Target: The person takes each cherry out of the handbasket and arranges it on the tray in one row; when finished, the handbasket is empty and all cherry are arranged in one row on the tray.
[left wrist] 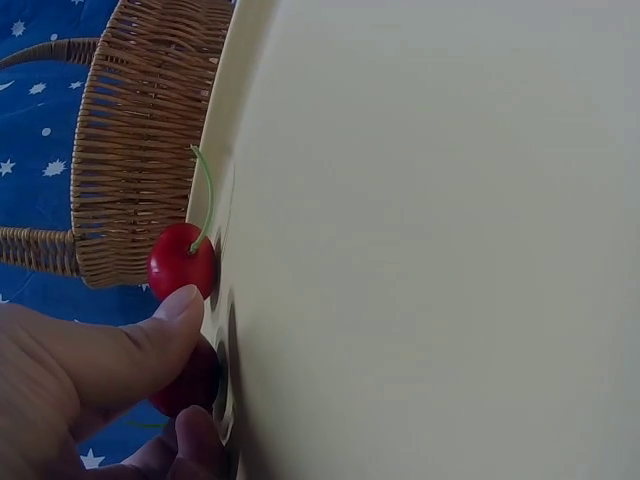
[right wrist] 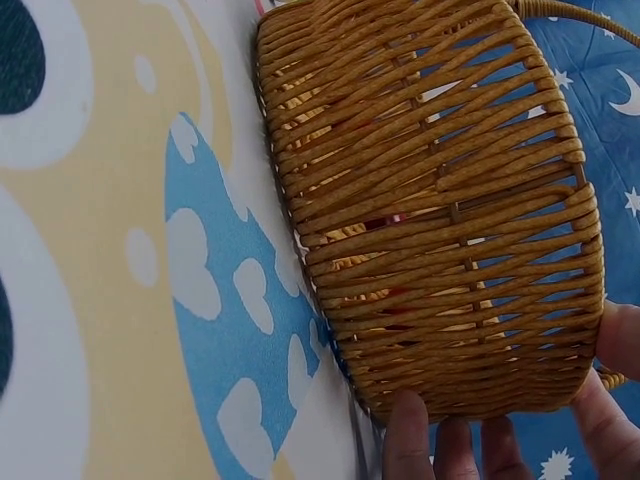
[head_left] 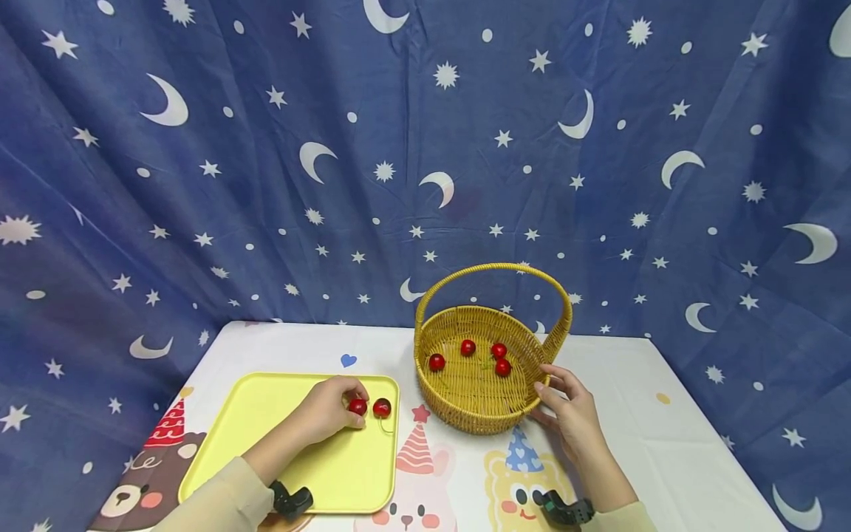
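head view: above, near side of the basket (head_left: 475,390), facing forward-down, farthest back. left wrist: low, left of basket, rolled sideways, facing forward. right wrist: also rolled, tight on basket's near wall. all three share the basket.

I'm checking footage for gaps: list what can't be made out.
Head view: part of the held cherry, covered by the left hand.
Left wrist view: inside of the basket, behind its wall.
Right wrist view: most basket contents, behind the weave; palm of the right hand, beyond the edge.
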The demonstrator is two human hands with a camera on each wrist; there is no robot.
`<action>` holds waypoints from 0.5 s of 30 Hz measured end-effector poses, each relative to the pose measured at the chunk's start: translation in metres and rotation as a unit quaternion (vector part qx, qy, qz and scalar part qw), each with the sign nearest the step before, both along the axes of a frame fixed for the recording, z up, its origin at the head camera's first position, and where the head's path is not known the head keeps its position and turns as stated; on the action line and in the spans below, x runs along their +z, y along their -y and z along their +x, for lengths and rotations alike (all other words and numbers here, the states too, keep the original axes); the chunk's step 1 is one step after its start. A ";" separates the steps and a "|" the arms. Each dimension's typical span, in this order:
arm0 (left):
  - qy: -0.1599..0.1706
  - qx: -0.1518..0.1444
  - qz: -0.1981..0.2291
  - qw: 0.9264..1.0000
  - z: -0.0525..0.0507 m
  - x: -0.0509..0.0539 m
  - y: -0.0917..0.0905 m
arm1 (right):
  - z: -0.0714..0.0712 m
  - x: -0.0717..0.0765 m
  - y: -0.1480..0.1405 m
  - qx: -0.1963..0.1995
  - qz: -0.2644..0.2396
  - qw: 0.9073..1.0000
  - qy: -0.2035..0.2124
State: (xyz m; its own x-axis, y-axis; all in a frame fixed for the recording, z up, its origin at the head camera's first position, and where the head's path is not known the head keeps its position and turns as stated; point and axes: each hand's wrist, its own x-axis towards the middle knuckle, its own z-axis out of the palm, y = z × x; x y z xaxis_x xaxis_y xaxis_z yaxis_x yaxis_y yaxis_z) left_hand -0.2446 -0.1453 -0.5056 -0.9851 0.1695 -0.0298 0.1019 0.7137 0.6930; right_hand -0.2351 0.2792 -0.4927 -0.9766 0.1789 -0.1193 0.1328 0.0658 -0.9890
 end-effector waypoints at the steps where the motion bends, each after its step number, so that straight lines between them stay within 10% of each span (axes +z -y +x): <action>1: 0.002 0.000 0.001 1.000 0.000 0.000 0.000 | 0.000 0.000 0.000 0.000 0.000 1.000 0.000; 15: 0.006 0.002 0.011 1.000 0.002 0.002 0.006 | -0.001 -0.002 0.000 0.002 -0.003 1.000 -0.005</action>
